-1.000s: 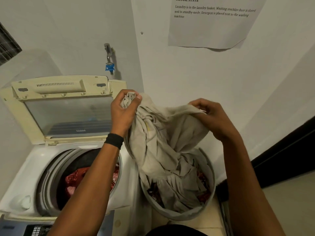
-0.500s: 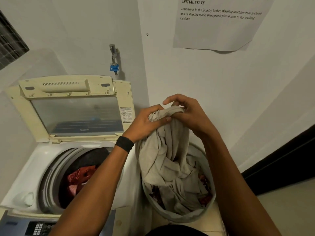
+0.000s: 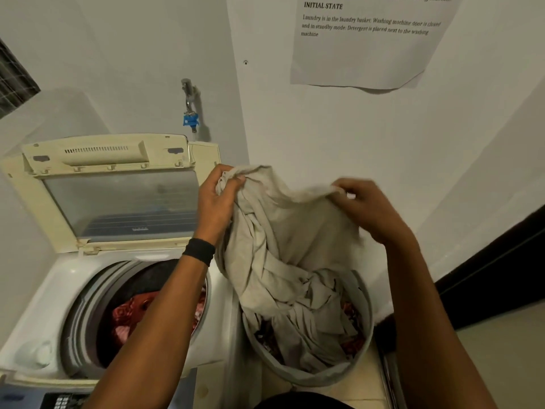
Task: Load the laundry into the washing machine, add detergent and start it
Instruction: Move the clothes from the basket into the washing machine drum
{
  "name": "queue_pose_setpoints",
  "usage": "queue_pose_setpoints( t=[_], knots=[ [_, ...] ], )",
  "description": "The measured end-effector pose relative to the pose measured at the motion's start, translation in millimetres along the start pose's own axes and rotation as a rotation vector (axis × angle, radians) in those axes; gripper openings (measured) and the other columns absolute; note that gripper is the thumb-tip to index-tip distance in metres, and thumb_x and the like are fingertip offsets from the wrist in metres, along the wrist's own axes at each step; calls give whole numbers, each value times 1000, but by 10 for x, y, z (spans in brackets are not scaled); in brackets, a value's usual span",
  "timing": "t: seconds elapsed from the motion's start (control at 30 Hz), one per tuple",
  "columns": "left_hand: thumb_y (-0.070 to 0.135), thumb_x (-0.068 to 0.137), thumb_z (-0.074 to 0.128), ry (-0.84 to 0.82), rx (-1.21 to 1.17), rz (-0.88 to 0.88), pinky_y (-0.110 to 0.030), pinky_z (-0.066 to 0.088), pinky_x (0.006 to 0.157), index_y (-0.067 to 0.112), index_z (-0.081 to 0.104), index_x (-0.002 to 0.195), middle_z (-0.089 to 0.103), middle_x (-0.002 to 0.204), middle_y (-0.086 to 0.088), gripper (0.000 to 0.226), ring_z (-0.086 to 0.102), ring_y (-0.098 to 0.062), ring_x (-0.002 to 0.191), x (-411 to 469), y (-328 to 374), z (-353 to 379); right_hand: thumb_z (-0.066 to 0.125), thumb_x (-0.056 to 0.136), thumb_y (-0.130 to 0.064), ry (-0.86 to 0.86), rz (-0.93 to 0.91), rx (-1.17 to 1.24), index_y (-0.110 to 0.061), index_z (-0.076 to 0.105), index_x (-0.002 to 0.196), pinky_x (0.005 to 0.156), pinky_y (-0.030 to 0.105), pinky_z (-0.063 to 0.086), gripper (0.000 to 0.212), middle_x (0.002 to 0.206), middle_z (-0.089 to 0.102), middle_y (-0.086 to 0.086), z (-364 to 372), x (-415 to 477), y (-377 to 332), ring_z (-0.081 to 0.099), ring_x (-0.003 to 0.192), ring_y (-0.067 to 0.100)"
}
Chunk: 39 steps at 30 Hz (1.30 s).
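A large beige cloth (image 3: 283,249) hangs between my two hands above the grey round laundry basket (image 3: 365,346), its lower end still lying inside the basket. My left hand (image 3: 216,202) grips one top corner, and my right hand (image 3: 365,211) grips the other edge further right. The top-loading washing machine (image 3: 47,314) stands to the left with its lid (image 3: 118,190) raised. Red and dark laundry (image 3: 132,314) lies in its drum, partly hidden by my left forearm. No detergent is in view.
The machine's control panel (image 3: 59,401) shows at the bottom left edge. A tap with a blue fitting (image 3: 190,119) sticks out of the wall behind the machine. A printed sheet (image 3: 368,39) hangs on the wall. More dark and red clothes (image 3: 351,346) lie in the basket.
Half a second ago my hands were together at the top of the cloth. They have since moved apart, the right hand going right, spreading the cloth's upper edge.
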<state>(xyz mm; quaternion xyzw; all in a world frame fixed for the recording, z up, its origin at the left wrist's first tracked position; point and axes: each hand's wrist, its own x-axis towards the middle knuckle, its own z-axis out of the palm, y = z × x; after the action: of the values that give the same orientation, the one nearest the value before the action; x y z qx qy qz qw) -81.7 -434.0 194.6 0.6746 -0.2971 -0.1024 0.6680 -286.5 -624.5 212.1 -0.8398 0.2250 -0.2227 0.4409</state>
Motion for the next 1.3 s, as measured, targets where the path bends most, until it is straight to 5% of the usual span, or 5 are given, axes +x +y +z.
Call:
queue_pose_setpoints(
  t=[0.27,0.53,0.8,1.03,1.3],
  knots=[
    [6,86,78,-450,-97,13,-39,52,104,14,49,142,62,136,-9,64,62,-24,126,-245,166,345,61,101,-10,-167,-145,349,-6,74,116,96,37,57,20,109,76,6,387,218,-564,71,106,24],
    [16,96,72,-40,-79,-42,-28,56,94,9,66,125,75,113,2,31,71,-13,108,-253,120,317,84,83,-40,-259,-108,-34,-42,42,145,95,29,53,76,128,51,-9,628,-13,-210,55,117,8],
    [30,92,77,14,20,-34,-51,56,100,11,67,113,74,109,-3,30,70,-21,106,-167,-13,98,81,88,-15,64,32,203,-11,74,94,58,38,59,10,79,70,10,264,-180,-69,71,62,20],
    [63,80,75,-240,-34,-63,-27,55,94,20,58,130,70,120,6,68,67,-12,114,-346,102,368,73,91,-2,43,-67,493,-1,73,104,84,31,59,13,96,77,9,492,-22,-431,74,89,17],
    [-3,83,79,-8,-37,-30,-28,56,91,2,64,120,73,108,-2,40,71,-14,101,-414,120,510,44,100,-26,-8,-56,685,-11,68,129,110,34,45,40,137,66,2,761,-175,-202,57,133,14]
  ],
)
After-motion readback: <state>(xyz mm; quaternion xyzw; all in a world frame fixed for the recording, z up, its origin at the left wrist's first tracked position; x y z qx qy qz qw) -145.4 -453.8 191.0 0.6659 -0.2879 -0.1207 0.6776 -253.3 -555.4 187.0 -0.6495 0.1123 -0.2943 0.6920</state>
